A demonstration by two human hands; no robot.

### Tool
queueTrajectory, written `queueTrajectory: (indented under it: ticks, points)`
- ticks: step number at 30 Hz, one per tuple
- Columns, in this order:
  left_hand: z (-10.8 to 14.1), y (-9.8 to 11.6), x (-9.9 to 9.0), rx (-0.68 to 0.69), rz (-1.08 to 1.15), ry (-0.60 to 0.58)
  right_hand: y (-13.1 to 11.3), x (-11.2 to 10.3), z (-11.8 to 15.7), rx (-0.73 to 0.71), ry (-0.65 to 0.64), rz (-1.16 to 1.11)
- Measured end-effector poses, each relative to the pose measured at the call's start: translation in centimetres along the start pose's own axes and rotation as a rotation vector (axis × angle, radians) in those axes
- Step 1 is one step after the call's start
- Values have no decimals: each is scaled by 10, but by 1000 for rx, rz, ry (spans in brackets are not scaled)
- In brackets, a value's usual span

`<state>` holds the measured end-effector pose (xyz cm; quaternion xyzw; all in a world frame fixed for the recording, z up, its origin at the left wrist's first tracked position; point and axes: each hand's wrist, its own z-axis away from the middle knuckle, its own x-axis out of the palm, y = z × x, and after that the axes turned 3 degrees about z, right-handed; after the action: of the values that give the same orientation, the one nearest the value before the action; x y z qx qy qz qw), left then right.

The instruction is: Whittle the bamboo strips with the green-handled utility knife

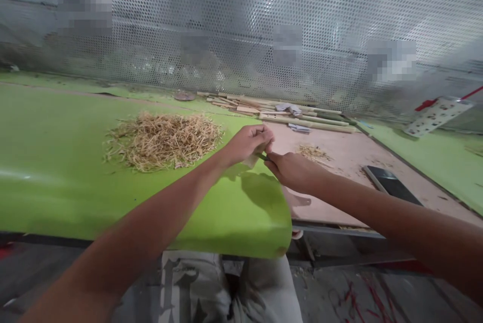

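Note:
Over the right end of the green sheet (pixel 211 197), my two hands meet. My left hand (pixel 253 141) is closed with its fingers pinched together; whatever it grips is too small to make out. A short dark blade-like tool (pixel 263 157) sticks out of my right hand (pixel 289 169), which is closed around it, and its tip points toward my left hand. Just under my left hand shows a small pale piece (pixel 250 161), blurred. To the left lies a heap of thin tan root-like strands (pixel 169 139).
Long sticks and strips (pixel 302 117) lie along the back by the perforated metal screen (pixel 234 21). On the pinkish board (pixel 339 152) are a small pile of strands (pixel 313 153) and a phone (pixel 392 184). A spotted white holder (pixel 437 115) with red items stands at the far right.

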<state>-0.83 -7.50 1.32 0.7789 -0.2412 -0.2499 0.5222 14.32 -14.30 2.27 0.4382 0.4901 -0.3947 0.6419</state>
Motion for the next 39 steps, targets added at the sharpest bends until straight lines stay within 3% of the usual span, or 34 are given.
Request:
queueTrajectory:
  ticks: [6, 14, 21, 27, 34, 39]
  points:
    - [-4, -8, -4, -52, 129, 41, 2, 2, -13, -41, -2, -60]
    - [-1, 1, 2, -97, 221, 83, 5, -3, -20, -98, 1, -82]
    - [-3, 3, 5, -67, 98, 90, -9, 5, -29, -129, -185, -79]
    - [-9, -5, 1, -25, 110, 102, 0, 0, -21, -171, -160, -49]
    - [-8, -7, -1, -33, 132, 98, 5, -2, -14, -80, -55, 0]
    - [-8, -8, 0, -16, 136, 73, -6, 12, -32, -129, -147, -16]
